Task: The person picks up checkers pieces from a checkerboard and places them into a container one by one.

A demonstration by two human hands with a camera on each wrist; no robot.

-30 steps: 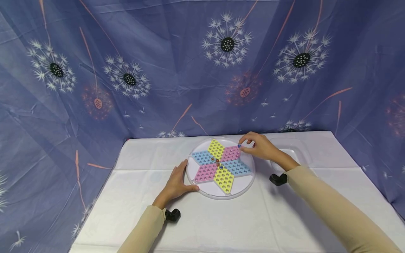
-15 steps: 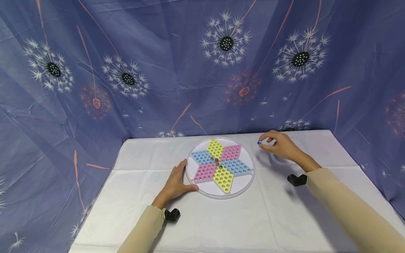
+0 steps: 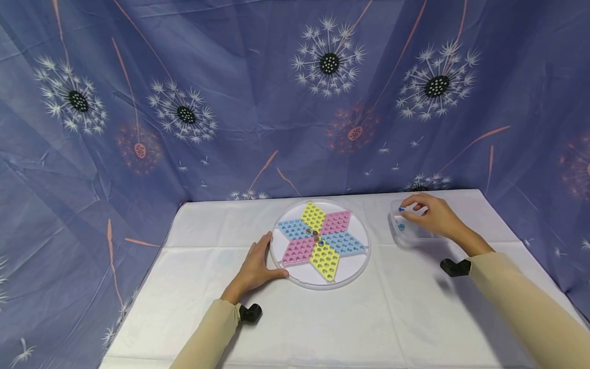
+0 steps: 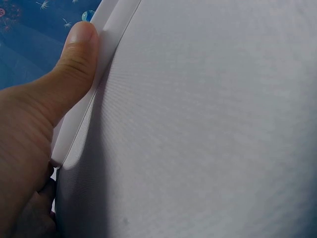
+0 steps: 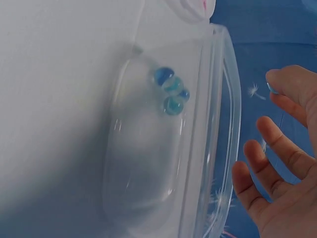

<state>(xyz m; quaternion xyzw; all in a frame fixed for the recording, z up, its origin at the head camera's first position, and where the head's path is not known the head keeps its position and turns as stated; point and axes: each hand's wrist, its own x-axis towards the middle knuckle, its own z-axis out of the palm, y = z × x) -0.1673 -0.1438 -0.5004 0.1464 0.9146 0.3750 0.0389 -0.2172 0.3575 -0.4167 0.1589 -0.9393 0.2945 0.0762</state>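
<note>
white cloth covers the table (image 3: 322,328), with blue dandelion fabric behind. my left hand (image 3: 256,266) rests flat beside the round chinese checkers board (image 3: 321,243), the straight thumb pressing its clear rim. my right hand (image 3: 430,215) is above the clear plastic container (image 3: 405,233) and pinches a blue marble (image 3: 401,209) at the fingertips. other blue marbles (image 5: 171,91) lie inside this container.
</note>
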